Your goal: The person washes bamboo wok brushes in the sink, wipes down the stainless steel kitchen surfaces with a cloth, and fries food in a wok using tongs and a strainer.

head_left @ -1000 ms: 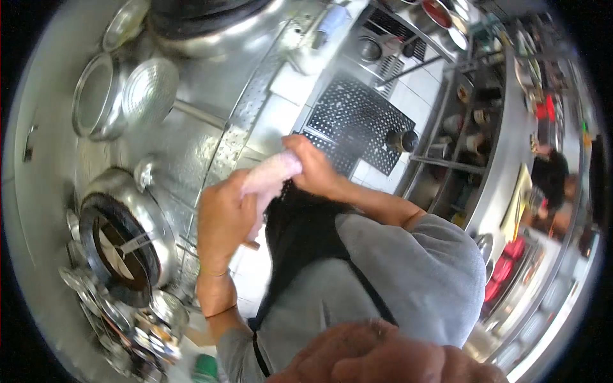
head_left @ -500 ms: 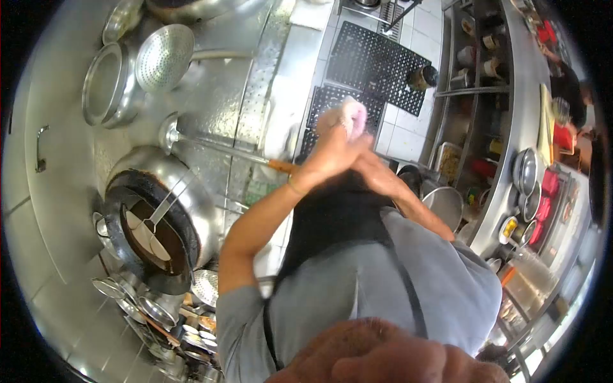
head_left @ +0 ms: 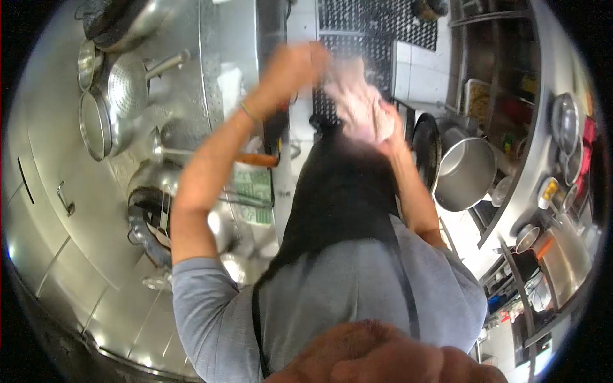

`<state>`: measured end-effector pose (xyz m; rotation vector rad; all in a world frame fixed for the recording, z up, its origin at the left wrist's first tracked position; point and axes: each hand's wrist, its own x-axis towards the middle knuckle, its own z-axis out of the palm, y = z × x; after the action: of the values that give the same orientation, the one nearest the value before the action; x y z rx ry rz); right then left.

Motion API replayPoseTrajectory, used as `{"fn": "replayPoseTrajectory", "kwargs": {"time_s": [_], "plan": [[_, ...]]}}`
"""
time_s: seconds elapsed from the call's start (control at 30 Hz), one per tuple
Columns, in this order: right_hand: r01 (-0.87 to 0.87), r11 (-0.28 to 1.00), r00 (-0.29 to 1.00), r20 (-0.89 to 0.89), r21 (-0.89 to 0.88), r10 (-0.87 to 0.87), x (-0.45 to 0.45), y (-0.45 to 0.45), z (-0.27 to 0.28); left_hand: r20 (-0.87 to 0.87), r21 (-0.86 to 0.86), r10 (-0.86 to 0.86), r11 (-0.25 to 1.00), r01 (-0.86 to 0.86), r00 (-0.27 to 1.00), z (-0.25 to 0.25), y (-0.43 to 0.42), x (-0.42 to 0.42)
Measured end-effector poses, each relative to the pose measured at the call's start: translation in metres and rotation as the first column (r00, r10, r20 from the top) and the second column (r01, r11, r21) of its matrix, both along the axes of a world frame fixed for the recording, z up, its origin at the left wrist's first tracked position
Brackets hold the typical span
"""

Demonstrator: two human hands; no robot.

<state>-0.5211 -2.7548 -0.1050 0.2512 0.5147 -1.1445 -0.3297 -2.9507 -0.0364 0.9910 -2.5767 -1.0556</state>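
Note:
A crumpled pale pink cloth hangs in front of the black apron, over the floor mat. My right hand is closed on its lower right end. My left hand is raised at the cloth's upper left side. Motion smears its fingers, so whether they grip the cloth does not show. Below my left forearm, a long-handled ladle with a wooden grip lies across the steel cooking range, apart from both hands.
Left on the range are a perforated strainer, a metal bowl and a dark-rimmed wok. A green-patterned cloth lies by the range edge. At right stand a large pot and a steel counter with bowls.
My hands were together, squeezing the bunched cloth; now they are apart and the cloth is spread looser. My left hand has moved left and up, and the camera view has shifted.

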Motion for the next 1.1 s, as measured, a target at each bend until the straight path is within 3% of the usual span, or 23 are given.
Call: {"fn": "replayPoseTrajectory", "kwargs": {"time_s": [0.03, 0.07, 0.13, 0.2, 0.33, 0.4, 0.47, 0.53, 0.57, 0.63, 0.67, 0.73, 0.77, 0.87, 1.0, 1.07, 1.1], "plan": [[-0.036, 0.999, 0.999, -0.007, -0.004, 0.036, -0.007, -0.002, -0.018, -0.071, -0.238, 0.250, 0.936, -0.259, 0.966, -0.007, -0.028, 0.009], [-0.076, 0.997, 0.997, -0.018, -0.017, 0.075, -0.013, -0.005, -0.036, 0.073, -0.474, 0.287, 0.853, -0.220, 0.955, -0.023, -0.059, 0.025], [-0.123, 0.991, 0.986, -0.104, 0.061, 0.129, -0.010, -0.007, -0.071, 0.032, -0.616, 0.200, 0.775, -0.138, 0.979, -0.026, -0.085, 0.035], [-0.212, 0.964, 0.952, -0.188, 0.163, 0.241, 0.002, -0.003, -0.113, 0.202, -0.606, 0.072, 0.792, 0.067, 0.977, -0.031, -0.094, 0.042], [-0.340, 0.919, 0.933, -0.050, 0.198, 0.356, 0.053, 0.014, -0.175, 0.459, -0.501, -0.062, 0.806, 0.316, 0.886, -0.043, -0.107, 0.044], [-0.303, 0.943, 0.952, -0.004, 0.140, 0.306, 0.104, 0.034, -0.198, 0.479, -0.513, -0.074, 0.785, 0.348, 0.875, -0.046, -0.114, 0.043], [-0.449, 0.872, 0.873, -0.113, 0.194, 0.475, 0.146, 0.042, -0.188, 0.519, -0.494, -0.113, 0.769, 0.405, 0.847, -0.051, -0.122, 0.047], [-0.497, 0.862, 0.855, -0.117, 0.097, 0.506, 0.190, 0.053, -0.176, 0.574, -0.454, -0.169, 0.749, 0.483, 0.801, -0.061, -0.134, 0.053], [-0.521, 0.853, 0.844, -0.125, 0.044, 0.522, 0.214, 0.056, -0.171, 0.508, -0.462, -0.213, 0.751, 0.472, 0.835, -0.068, -0.137, 0.053], [-0.380, 0.923, 0.828, -0.467, -0.063, 0.310, 0.263, 0.058, -0.145, 0.370, -0.470, -0.288, 0.762, 0.445, 0.883, -0.079, -0.138, 0.056], [-0.232, 0.957, 0.687, -0.726, -0.174, 0.035, 0.283, 0.056, -0.131, 0.377, -0.458, -0.289, 0.768, 0.448, 0.880, -0.080, -0.136, 0.055], [-0.233, 0.955, 0.517, -0.855, -0.185, -0.040, 0.311, 0.055, -0.131, 0.394, -0.433, -0.293, 0.777, 0.457, 0.871, -0.076, -0.136, 0.050], [-0.276, 0.948, 0.512, -0.859, -0.159, 0.004, 0.316, 0.054, -0.135, 0.458, -0.389, -0.271, 0.796, 0.464, 0.847, -0.074, -0.138, 0.052], [-0.217, 0.949, 0.409, -0.904, -0.228, -0.124, 0.321, 0.033, -0.155, 0.447, -0.407, -0.299, 0.772, 0.489, 0.843, -0.075, -0.137, 0.052], [0.043, 0.944, 0.228, -0.916, -0.328, -0.329, 0.294, -0.076, -0.188, 0.416, -0.386, -0.269, 0.812, 0.437, 0.868, -0.077, -0.138, 0.058], [0.126, 0.923, 0.206, -0.900, -0.365, -0.384, 0.287, -0.127, -0.224, 0.429, -0.413, -0.231, 0.810, 0.417, 0.874, -0.078, -0.137, 0.059], [0.132, 0.939, 0.310, -0.886, -0.319, -0.344, 0.279, -0.142, -0.232, 0.474, -0.448, -0.188, 0.789, 0.420, 0.860, -0.073, -0.134, 0.054]]}}
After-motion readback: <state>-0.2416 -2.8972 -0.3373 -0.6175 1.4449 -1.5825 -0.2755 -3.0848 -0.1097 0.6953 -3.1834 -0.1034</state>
